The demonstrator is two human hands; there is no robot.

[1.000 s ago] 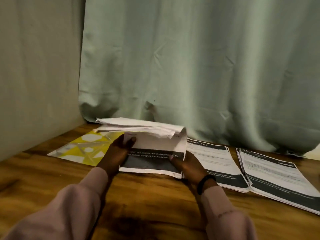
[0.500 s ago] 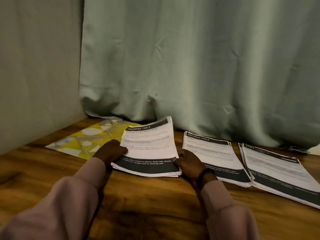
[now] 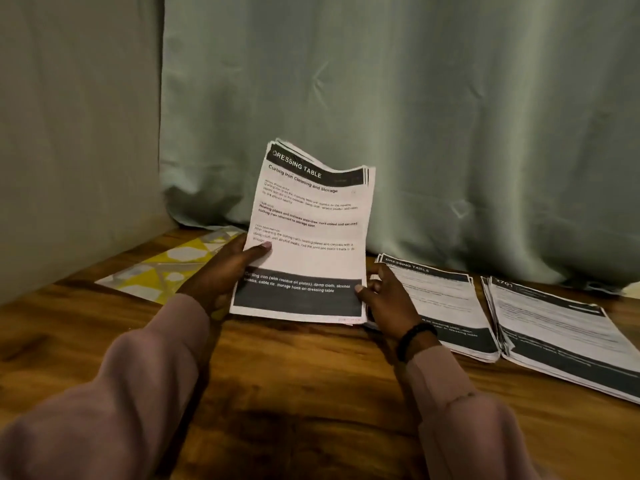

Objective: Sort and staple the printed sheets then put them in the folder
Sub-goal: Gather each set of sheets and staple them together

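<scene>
Gripped upright on its bottom edge against the wooden table [image 3: 311, 375]: the "Dressing Table" sheet stack [image 3: 308, 233], left hand [image 3: 221, 271] pinching its left edge, right hand [image 3: 384, 299] clasping its right. Just left of that stack, lying flat, the yellow patterned folder [image 3: 166, 268]. To its right, a second printed stack [image 3: 446, 306], then a third [image 3: 561, 330], both flat.

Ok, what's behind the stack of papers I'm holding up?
Behind the held stack hangs the green curtain; the yellow folder pokes out at its left. The tabletop directly behind is covered.
</scene>
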